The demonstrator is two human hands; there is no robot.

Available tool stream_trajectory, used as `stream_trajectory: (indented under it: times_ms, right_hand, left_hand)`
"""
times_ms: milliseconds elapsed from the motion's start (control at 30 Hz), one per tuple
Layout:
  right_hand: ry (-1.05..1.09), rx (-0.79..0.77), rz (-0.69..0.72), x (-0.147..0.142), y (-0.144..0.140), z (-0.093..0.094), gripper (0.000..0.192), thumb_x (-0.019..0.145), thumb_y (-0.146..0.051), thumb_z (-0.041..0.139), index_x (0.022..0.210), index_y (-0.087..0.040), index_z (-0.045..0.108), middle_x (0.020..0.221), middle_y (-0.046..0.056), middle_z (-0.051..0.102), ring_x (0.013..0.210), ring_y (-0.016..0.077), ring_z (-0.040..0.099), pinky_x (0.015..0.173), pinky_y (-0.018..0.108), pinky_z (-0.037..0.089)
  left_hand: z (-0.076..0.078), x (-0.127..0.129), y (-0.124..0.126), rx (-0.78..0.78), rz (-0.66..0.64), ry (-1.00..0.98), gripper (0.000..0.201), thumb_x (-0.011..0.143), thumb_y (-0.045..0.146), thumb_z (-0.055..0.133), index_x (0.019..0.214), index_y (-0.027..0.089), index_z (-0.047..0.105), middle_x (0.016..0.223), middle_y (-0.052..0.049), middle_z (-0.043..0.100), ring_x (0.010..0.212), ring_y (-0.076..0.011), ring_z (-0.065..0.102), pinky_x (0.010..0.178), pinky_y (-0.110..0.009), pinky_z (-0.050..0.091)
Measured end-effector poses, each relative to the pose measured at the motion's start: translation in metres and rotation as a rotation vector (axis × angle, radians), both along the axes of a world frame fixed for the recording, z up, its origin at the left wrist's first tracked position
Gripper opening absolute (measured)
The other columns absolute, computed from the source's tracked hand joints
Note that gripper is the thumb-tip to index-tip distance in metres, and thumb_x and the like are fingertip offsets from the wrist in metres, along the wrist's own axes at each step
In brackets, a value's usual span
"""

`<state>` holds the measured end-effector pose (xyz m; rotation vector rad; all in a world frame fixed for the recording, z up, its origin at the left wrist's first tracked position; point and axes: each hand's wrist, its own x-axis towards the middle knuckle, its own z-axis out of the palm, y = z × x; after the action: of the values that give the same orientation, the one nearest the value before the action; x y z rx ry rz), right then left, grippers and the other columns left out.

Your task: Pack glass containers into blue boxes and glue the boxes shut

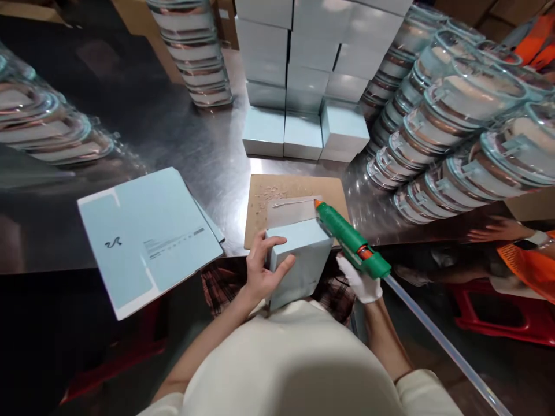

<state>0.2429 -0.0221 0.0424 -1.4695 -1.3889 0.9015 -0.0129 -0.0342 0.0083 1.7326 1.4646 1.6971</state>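
- The left hand (262, 271) is bare. Its fingers and thumb wrap around the side of a light blue box (299, 260) and hold it.
- The blue box sits at the near edge of the shiny metal table (208, 150), close to the person's body.
- The box's flap (292, 211) lies open on a brown board (295, 190).
- The right hand (362, 283) wears a white glove. It grips a green glue gun (353, 242) tight.
- The gun's orange tip (318, 203) touches the flap.
- A flat blue box sheet (147, 237) lies to the left.
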Motion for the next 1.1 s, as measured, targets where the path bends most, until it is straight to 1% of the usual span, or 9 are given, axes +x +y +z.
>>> stream_trajectory:
  times_ms: [233, 400, 467, 533, 600, 700, 800, 933, 1100]
  right_hand:
    - [0.176, -0.307, -0.082, 0.000, 0.062, -0.004, 0.056, 0.075, -0.069, 0.076, 0.092, -0.016, 0.075, 0.067, 0.006, 0.074, 0.044, 0.0170, 0.058, 0.039, 0.030, 0.045]
    - [-0.086, -0.473, -0.108, 0.003, 0.111, -0.002, 0.060, 0.088, -0.072, 0.063, 0.072, -0.015, 0.072, 0.060, 0.012, 0.072, 0.058, 0.0242, 0.070, 0.054, 0.033, 0.055]
    - [-0.191, -0.421, -0.162, 0.008, 0.114, 0.007, 0.052, 0.087, -0.064, 0.069, 0.066, -0.017, 0.071, 0.066, 0.012, 0.074, 0.073, 0.0252, 0.075, 0.066, 0.031, 0.058]
    - [-0.185, -0.289, -0.159, 0.005, 0.109, 0.018, 0.042, 0.084, -0.060, 0.075, 0.078, -0.018, 0.078, 0.081, 0.010, 0.080, 0.089, 0.0252, 0.076, 0.077, 0.030, 0.059]
    - [-0.062, -0.183, 0.016, -0.009, 0.099, 0.026, 0.044, 0.078, -0.059, 0.081, 0.099, -0.019, 0.083, 0.099, 0.008, 0.082, 0.099, 0.0254, 0.076, 0.086, 0.034, 0.060]
    - [0.229, -0.232, 0.324, -0.036, 0.086, 0.030, 0.057, 0.069, -0.055, 0.091, 0.111, -0.018, 0.082, 0.105, 0.008, 0.082, 0.098, 0.0262, 0.076, 0.089, 0.040, 0.062]
    - [0.334, -0.207, 0.377, -0.041, 0.076, 0.030, 0.062, 0.071, -0.068, 0.088, 0.108, -0.019, 0.081, 0.104, 0.008, 0.081, 0.096, 0.0264, 0.076, 0.090, 0.042, 0.063]
    - [0.131, 0.024, 0.758, -0.020, 0.065, 0.042, 0.077, 0.076, -0.086, 0.073, 0.116, -0.022, 0.080, 0.135, 0.014, 0.074, 0.126, 0.0324, 0.070, 0.111, 0.051, 0.054]
    - [-0.135, 0.239, 0.886, -0.014, 0.056, 0.056, 0.032, 0.094, -0.040, 0.076, 0.123, -0.027, 0.078, 0.138, 0.011, 0.072, 0.125, 0.0244, 0.070, 0.110, 0.044, 0.056]
  left_hand:
    - [-0.008, -0.014, -0.002, 0.019, -0.004, -0.069, 0.031, 0.094, 0.048, 0.073, 0.113, 0.024, 0.070, 0.105, -0.005, 0.071, 0.115, -0.0243, 0.064, 0.106, -0.040, 0.049]
    - [-0.006, -0.015, -0.003, 0.009, -0.029, -0.094, 0.034, 0.094, 0.053, 0.072, 0.112, 0.024, 0.069, 0.104, -0.005, 0.070, 0.115, -0.0253, 0.065, 0.105, -0.040, 0.051]
    - [-0.006, -0.016, -0.003, 0.028, -0.043, -0.099, 0.032, 0.095, 0.050, 0.072, 0.114, 0.024, 0.068, 0.106, -0.005, 0.070, 0.115, -0.0244, 0.066, 0.102, -0.038, 0.052]
    - [-0.005, -0.016, -0.003, 0.043, -0.071, -0.104, 0.029, 0.096, 0.047, 0.072, 0.116, 0.026, 0.068, 0.105, -0.004, 0.070, 0.116, -0.0239, 0.066, 0.101, -0.037, 0.053]
    - [-0.004, -0.015, -0.002, 0.049, -0.107, -0.115, 0.028, 0.097, 0.045, 0.072, 0.117, 0.027, 0.067, 0.106, -0.004, 0.070, 0.120, -0.0245, 0.065, 0.103, -0.038, 0.053]
    - [-0.003, -0.011, 0.000, 0.047, -0.169, -0.151, 0.029, 0.096, 0.048, 0.072, 0.113, 0.025, 0.068, 0.131, -0.010, 0.067, 0.136, -0.0301, 0.060, 0.112, -0.045, 0.051]
    - [-0.003, -0.005, 0.002, 0.014, -0.181, -0.265, 0.035, 0.096, 0.051, 0.072, 0.120, 0.028, 0.063, 0.147, -0.012, 0.059, 0.143, -0.0329, 0.057, 0.115, -0.049, 0.050]
    - [-0.006, -0.004, 0.005, 0.003, -0.217, -0.454, 0.067, 0.092, 0.059, 0.073, 0.144, 0.041, 0.034, 0.122, -0.006, 0.064, 0.121, -0.0267, 0.071, 0.103, -0.047, 0.059]
    - [-0.006, -0.011, 0.003, -0.061, -0.274, -0.365, 0.034, 0.092, 0.057, 0.073, 0.103, 0.026, 0.065, 0.116, -0.009, 0.063, 0.122, -0.0304, 0.068, 0.106, -0.053, 0.058]
